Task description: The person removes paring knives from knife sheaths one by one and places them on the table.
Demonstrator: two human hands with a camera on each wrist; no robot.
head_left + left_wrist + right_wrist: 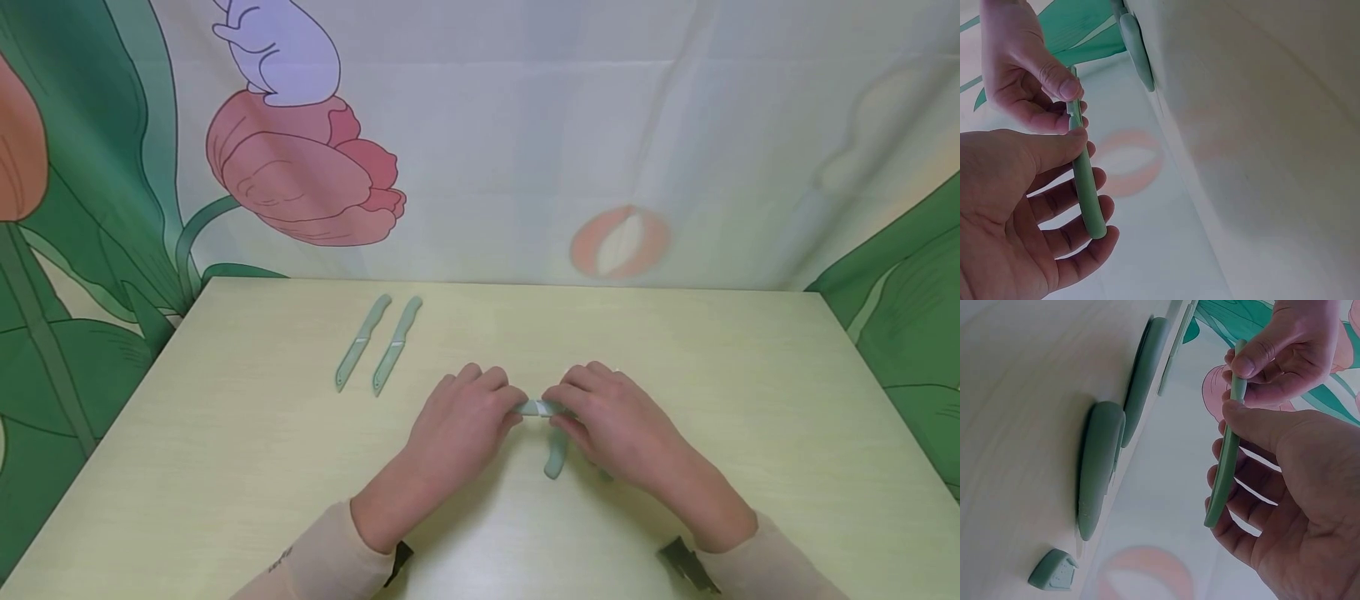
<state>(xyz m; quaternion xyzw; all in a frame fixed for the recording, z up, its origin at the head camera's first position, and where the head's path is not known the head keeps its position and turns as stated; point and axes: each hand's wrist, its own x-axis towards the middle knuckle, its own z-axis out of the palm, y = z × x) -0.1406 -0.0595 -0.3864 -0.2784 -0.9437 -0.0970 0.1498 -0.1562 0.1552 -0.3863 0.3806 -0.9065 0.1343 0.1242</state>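
"How does the knife [1084, 169] look?"
"Slim, pale green, with a whitish band across it."
"And where?"
"Over the tabletop [240, 433], short of its far edge; left hand [467, 417] and right hand [618, 421] each pinch one half."

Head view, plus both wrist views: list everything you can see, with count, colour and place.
Table: 1, pale yellow, foreground
Backdrop: 1, pale with flower print, behind
Far knives: 2, pale green, table's far left
Held knife: 1, green, above table centre
Loose handles: 2, green, on table
Small piece: 1, green, on table; kind unclear
Sleeves: 2, beige, forearms
Left hand: 1, bare, on held knife
Right hand: 1, bare, on held knife
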